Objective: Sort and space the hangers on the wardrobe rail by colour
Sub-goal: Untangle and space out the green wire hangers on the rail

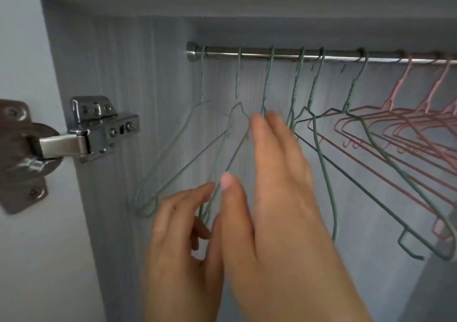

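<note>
Green hangers hooked along left of rail, pink hangers bunched at right | left hand pinching lower wire of second green hanger | right hand flat, fingers extended, against green hangers, gripping nothing | door hinge left
</note>
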Motion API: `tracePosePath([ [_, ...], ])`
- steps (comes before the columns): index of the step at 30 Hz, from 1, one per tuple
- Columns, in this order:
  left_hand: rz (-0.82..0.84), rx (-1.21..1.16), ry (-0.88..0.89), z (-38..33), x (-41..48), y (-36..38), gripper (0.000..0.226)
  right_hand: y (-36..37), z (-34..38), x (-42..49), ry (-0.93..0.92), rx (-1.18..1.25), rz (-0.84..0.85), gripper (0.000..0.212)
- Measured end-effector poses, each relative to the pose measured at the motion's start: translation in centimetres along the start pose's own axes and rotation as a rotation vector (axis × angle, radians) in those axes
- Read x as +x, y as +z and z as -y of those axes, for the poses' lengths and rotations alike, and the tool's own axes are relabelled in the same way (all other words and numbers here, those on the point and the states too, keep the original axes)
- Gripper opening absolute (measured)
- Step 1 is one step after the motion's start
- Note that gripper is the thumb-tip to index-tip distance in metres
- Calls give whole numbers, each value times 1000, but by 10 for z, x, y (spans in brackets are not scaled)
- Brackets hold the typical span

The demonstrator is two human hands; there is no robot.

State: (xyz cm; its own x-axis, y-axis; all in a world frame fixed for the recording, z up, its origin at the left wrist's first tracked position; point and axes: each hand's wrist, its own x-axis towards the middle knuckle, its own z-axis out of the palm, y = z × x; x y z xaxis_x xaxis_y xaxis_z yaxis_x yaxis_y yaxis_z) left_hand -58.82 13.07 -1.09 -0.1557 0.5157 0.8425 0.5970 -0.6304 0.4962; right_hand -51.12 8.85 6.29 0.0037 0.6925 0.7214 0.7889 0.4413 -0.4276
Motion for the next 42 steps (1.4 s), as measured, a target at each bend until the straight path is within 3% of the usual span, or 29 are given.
tracePosePath([
  [2,200,-143,79,-18,2,2,42,-11,-23,17,99,89,113,56],
  [4,339,-135,115,-30,-6,10,56,-16,-45,40,214,51,163,61],
  [6,320,-65,69,-25,-10,27,60,-7,-48,46,267,-26,244,64],
  [9,225,-11,58,-14,-10,44,23,7,-56,45,278,-110,312,67],
  [13,241,9,-9,-4,-10,55,4,16,-61,48,288,-197,372,68],
  [15,260,0,-30,-7,-10,55,8,17,-62,50,314,-202,386,66],
  [23,201,-129,-76,-17,-11,42,22,20,-62,55,321,-124,251,20],
  [31,174,-119,-91,-13,-9,32,15,27,-54,60,294,-47,283,19],
  [37,170,-68,-127,-11,-7,26,13,27,-50,56,254,-47,259,7],
  [40,129,-66,-159,-5,-9,25,16,17,-61,51,176,-114,62,33],
  [42,86,-58,-192,-4,-11,23,28,11,-64,48,230,-114,21,48],
])
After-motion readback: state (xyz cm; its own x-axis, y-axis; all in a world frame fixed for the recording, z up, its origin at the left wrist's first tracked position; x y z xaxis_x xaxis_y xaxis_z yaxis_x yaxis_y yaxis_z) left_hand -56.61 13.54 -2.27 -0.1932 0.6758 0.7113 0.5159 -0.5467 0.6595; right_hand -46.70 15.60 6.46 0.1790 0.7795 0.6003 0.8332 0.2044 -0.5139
